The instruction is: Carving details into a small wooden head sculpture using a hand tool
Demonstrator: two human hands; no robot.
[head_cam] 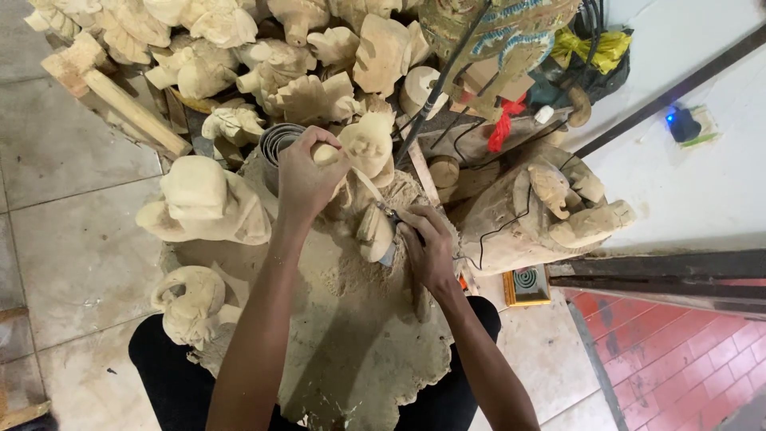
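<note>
Left hand (307, 175) fingers clenched around top of pale unfinished wooden figurine (369, 187), centre, over dust-covered lap cloth (351, 319). Right hand (427, 247) gripping small dark carving tool (389, 215) against figurine's lower part. Carving midway: form roughed, surface detail remaining. Similar rough carvings (203, 203) left, far.

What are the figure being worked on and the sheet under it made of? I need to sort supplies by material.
The figure in the left hand looks like pale, unfinished wood: matte, creamy, with rough carved facets and no paint. The sheet looks like dusty tan cloth or hide, limp with a ragged edge; which one is unclear.
</note>
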